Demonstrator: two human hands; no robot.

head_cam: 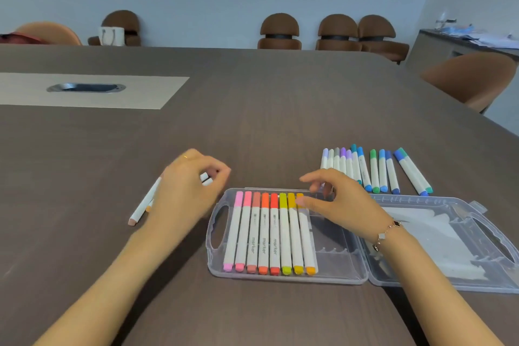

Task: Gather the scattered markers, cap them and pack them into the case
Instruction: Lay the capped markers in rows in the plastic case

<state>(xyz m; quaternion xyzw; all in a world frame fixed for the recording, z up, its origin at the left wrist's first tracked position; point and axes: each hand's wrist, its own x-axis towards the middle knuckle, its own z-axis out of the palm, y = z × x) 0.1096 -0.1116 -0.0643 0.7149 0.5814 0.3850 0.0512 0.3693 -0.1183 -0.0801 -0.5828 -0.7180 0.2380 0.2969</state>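
Both forearms frame the open case (337, 275), holding 8 warm-coloured markers (269, 236). Right hand (334, 199), fingers relaxed, hovers above them; left hand (188, 185) grips white markers (206, 179). Packing underway; next, slot those beside the row.
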